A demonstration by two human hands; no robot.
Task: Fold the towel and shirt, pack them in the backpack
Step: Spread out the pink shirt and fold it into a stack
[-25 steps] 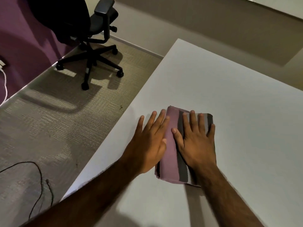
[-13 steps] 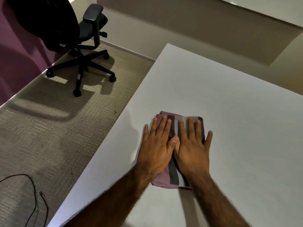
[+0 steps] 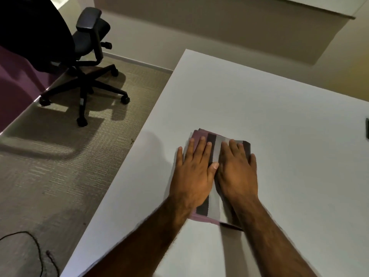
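A folded towel (image 3: 214,144) with mauve, dark and grey stripes lies on the white table (image 3: 279,120), near its left edge. My left hand (image 3: 192,172) lies flat on the towel's left half, fingers straight. My right hand (image 3: 237,170) lies flat on its right half, beside the left hand, thumbs touching. Both hands press the cloth down and cover most of it. No shirt or backpack is in view.
A black office chair (image 3: 83,48) on castors stands on the carpet to the left of the table. A black cable (image 3: 38,250) lies on the floor at lower left. A small dark object (image 3: 367,128) sits at the table's right edge of view.
My left hand slid from the towel's left edge onto the towel, beside my right hand. The towel stays in place; the view has shifted slightly.
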